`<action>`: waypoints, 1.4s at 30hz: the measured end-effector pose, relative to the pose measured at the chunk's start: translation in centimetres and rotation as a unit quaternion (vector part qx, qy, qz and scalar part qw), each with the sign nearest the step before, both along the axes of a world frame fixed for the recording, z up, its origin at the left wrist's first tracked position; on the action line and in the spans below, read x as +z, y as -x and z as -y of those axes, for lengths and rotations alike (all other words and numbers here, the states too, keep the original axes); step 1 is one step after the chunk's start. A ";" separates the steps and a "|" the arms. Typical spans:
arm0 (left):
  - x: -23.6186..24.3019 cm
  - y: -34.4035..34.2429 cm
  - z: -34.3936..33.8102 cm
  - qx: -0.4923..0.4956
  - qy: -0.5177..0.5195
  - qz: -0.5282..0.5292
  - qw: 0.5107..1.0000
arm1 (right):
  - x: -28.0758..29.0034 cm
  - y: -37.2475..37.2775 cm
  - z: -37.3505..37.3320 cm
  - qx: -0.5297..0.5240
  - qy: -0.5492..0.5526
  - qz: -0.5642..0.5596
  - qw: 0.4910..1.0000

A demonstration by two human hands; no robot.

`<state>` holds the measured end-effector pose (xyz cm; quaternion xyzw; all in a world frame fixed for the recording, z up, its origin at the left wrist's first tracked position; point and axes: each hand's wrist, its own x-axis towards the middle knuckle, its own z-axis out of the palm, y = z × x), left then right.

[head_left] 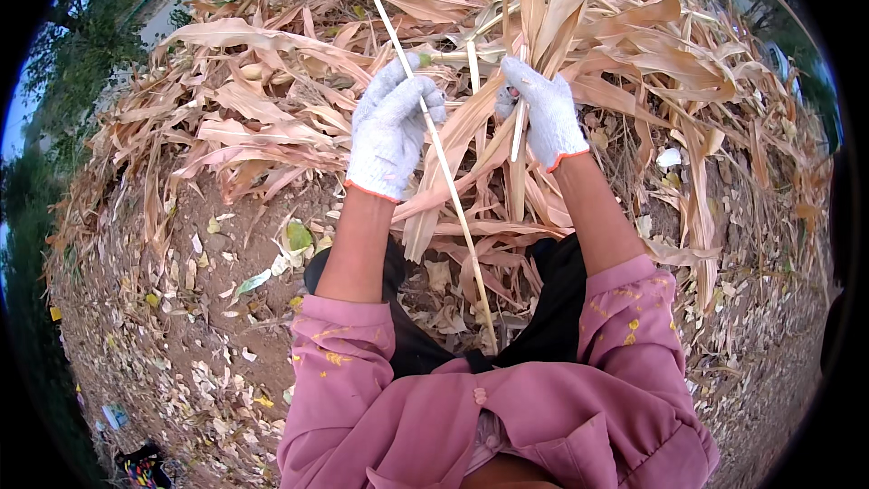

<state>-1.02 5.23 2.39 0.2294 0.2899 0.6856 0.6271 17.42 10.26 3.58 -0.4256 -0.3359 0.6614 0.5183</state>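
Note:
Both my hands wear whitish knit gloves with orange cuffs. My left hand [394,131] is closed, with a long, thin pale corn stalk [453,190] slanting across its fingers. The stalk runs from the top of the view down between my knees. By the left fingertips is a greenish stub [424,61]. To the right, my right hand [546,113] is closed around a dry corn stalk [519,131] with broad tan leaves [566,4] rising above the grip. More leaves hang below and between the hands. The right fingers are partly hidden behind the stalk.
A wide heap of dry corn stalks and leaves [262,118] lies in front of me. Brown soil [217,263] scattered with leaf bits surrounds my dark-trousered legs. A green leaf [298,235] lies left of my knee. At the lower left is a multicoloured item [145,468].

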 end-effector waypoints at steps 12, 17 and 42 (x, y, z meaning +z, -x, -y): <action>-0.1 -0.1 -0.4 0.026 -0.005 -0.006 1.000 | -1.3 1.6 1.5 0.223 0.057 0.139 0.963; 0.0 0.0 -0.4 0.053 0.023 -0.009 0.998 | -1.2 1.9 2.4 0.295 0.047 0.149 0.943; -1.1 -2.7 0.6 -0.072 0.087 -0.155 0.981 | 0.5 0.3 -0.2 0.024 0.015 0.033 0.999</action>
